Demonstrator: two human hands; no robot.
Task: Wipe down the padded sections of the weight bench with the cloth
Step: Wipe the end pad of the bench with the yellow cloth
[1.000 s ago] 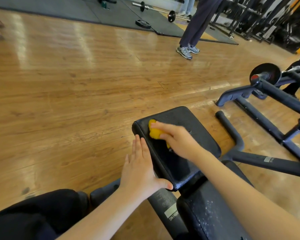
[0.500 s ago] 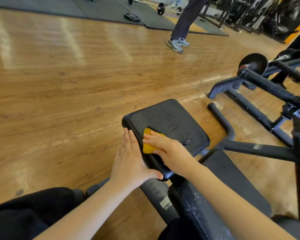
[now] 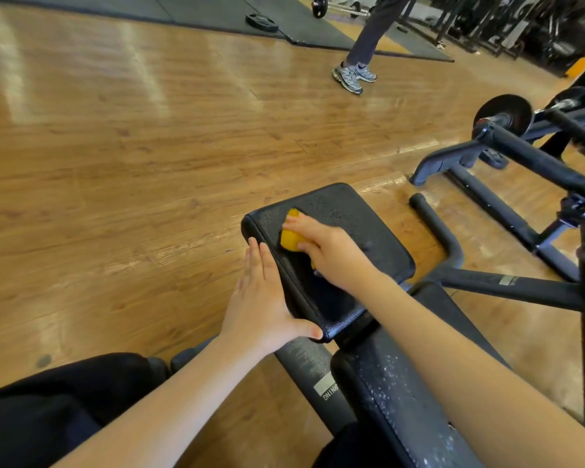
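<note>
The weight bench has a black seat pad (image 3: 358,224) in the middle of the view and a longer black back pad (image 3: 395,400) nearer me, speckled with white droplets. My right hand (image 3: 331,255) grips a bunched yellow cloth (image 3: 289,236) and presses it on the seat pad near its far left corner. My left hand (image 3: 260,298) lies flat with straight fingers along the pad's left side, thumb hooked under the near corner.
The bench's black frame and foot bar (image 3: 436,231) stretch to the right. A barbell rack with a weight plate (image 3: 507,113) stands at right. A person's legs and sneakers (image 3: 352,74) are on the wooden floor ahead, with a barbell and plates on dark mats behind.
My right hand slid the cloth back along the seat pad toward me, then out again toward the far left corner. My left hand stayed braced on the pad's side.
</note>
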